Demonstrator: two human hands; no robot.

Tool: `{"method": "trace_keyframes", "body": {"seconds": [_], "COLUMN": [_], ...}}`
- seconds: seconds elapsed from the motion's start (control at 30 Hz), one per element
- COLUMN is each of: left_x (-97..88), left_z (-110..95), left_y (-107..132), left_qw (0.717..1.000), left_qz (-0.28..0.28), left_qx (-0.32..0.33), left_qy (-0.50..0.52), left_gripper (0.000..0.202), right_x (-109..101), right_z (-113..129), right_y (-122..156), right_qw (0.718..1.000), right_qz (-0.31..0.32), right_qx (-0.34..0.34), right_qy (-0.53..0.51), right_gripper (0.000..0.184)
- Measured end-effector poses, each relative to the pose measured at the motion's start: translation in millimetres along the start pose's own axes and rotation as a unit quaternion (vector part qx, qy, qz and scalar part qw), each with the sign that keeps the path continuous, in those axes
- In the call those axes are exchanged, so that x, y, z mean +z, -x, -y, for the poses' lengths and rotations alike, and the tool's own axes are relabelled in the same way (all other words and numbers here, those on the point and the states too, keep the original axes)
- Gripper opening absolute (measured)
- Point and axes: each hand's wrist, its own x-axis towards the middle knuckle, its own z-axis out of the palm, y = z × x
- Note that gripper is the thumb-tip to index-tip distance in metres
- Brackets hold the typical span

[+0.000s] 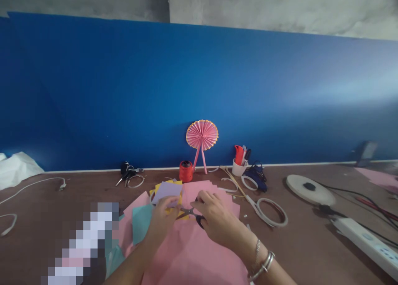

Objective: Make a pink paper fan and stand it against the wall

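Observation:
My left hand [162, 220] pinches a small stack of paper squares [168, 192], lavender on top with yellow beneath, just above the table. My right hand [216, 218] is wrapped round the black handles of a pair of scissors [188, 212], whose blades point left at the yellow paper edge. Both hands hover over a large pink paper sheet [192, 252]. A teal sheet [141, 227] lies under my left wrist. Silver bangles ring my right wrist.
A pink pleated paper fan [202, 135] leans on the blue backboard [199, 94]. Near it stand a red tape roll [185, 171], a white cup of pens [239, 164], keys [127, 172], white cables [267, 210], a round white base [309, 189] and a power strip [367, 241].

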Motion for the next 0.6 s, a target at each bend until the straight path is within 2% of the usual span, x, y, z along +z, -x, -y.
{"method": "trace_keyframes", "body": {"seconds": [0.1, 0.17, 0.37, 0.6], "left_x": [-1.9, -3.0, -3.1, -5.9], "left_z": [-2.6, -5.9, -11.0, -9.4], "left_y": [-1.7, -2.0, -0.1, 4.2], "left_qw": [0.992, 0.984, 0.978, 0.936], "left_qz": [0.087, 0.118, 0.12, 0.119], "left_qx": [0.024, 0.035, 0.059, 0.182], "left_qy": [-0.092, -0.131, -0.159, -0.278], "left_gripper": [0.017, 0.016, 0.021, 0.029], "right_x": [-1.9, -1.8, 0.6, 0.1], "right_z": [-0.7, -2.2, -6.4, -5.5], "right_y": [-0.7, -1.4, -3.0, -2.8], "right_qw": [1.0, 1.0, 1.0, 1.0], "right_qz": [0.01, 0.013, 0.013, 0.009], "right_qx": [-0.005, -0.003, 0.003, 0.007], "right_qy": [0.0, -0.003, -0.004, -0.004], "right_gripper": [0.035, 0.036, 0.035, 0.035]}}
